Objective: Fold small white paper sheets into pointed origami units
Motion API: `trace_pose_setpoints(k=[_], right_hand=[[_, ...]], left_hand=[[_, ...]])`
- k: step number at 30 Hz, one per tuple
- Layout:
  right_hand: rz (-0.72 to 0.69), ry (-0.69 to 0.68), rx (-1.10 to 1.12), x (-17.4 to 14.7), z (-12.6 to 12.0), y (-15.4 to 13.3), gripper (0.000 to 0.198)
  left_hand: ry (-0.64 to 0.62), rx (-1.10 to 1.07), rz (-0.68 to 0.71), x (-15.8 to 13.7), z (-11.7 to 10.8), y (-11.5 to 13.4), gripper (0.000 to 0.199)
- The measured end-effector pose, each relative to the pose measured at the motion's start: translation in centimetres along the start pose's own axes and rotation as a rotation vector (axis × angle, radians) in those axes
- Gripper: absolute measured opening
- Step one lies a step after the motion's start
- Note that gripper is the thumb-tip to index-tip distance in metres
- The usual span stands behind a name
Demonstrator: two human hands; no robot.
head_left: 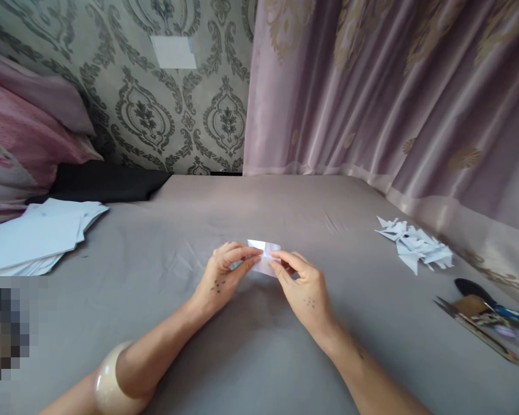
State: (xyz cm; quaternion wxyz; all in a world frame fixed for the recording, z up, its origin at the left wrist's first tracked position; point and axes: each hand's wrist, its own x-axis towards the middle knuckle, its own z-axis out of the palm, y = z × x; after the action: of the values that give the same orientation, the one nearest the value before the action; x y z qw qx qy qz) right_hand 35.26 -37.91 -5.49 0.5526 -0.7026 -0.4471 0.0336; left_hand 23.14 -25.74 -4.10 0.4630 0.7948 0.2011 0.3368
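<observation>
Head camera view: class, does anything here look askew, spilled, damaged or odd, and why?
The stack of white paper on the left looks askew: its sheets jut out at different angles instead of lining up. The pointed paper pieces on the right lie in a jumbled heap. No spill shows, nor any tear in the held paper.

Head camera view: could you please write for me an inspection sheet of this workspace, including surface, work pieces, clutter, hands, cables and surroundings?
Surface: grey cloth, lightly wrinkled in places.
Work pieces: small white paper, held; pile of pointed paper pieces at right; stack of paper sheets at left.
Clutter: slim pointed tool and dark-and-blue item at right; black item at left rear.
Hands: left hand and right hand each pinch the small white paper, from opposite sides.
Cables: nothing seen.
Surroundings: patterned wall with a white sheet, pink curtain, pink fabric at left; pixelated lower-left patch, contents unreadable.
</observation>
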Motion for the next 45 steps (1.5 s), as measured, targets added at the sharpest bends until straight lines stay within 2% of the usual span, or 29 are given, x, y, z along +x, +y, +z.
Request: trace_pose_setpoints(k=[12, 19, 24, 29, 34, 42, 45], right_hand=[[-0.041, -0.009, -0.029, -0.2, 0.2, 0.0, 0.015], [-0.030, 0.014, 0.023, -0.4, 0.4, -0.5, 0.014], [-0.057, 0.093, 0.052, -0.5, 0.6, -0.9, 0.011], [-0.083, 0.181, 0.036, -0.5, 0.6, -1.2, 0.010], [-0.099, 0.149, 0.036, -0.5, 0.5, -1.0, 0.011], [-0.087, 0.077, 0.030, -0.3, 0.3, -1.2, 0.011], [-0.107, 0.087, 0.028, -0.3, 0.2, -1.3, 0.011]], left_hand=[[-0.030, 0.139, 0.074, -0.3, 0.3, -0.5, 0.011], [-0.038, 0.047, 0.022, -0.4, 0.5, -0.2, 0.010], [-0.015, -0.015, 0.057, -0.7, 0.8, -0.1, 0.008], [0.052, -0.054, 0.028, -1.0, 1.2, 0.0, 0.007], [0.042, -0.028, 0.024, -1.0, 1.3, 0.1, 0.010], [-0.038, -0.133, -0.030, -0.7, 0.8, 0.1, 0.011], [-0.051, -0.148, -0.005, -0.7, 0.8, 0.0, 0.010]])
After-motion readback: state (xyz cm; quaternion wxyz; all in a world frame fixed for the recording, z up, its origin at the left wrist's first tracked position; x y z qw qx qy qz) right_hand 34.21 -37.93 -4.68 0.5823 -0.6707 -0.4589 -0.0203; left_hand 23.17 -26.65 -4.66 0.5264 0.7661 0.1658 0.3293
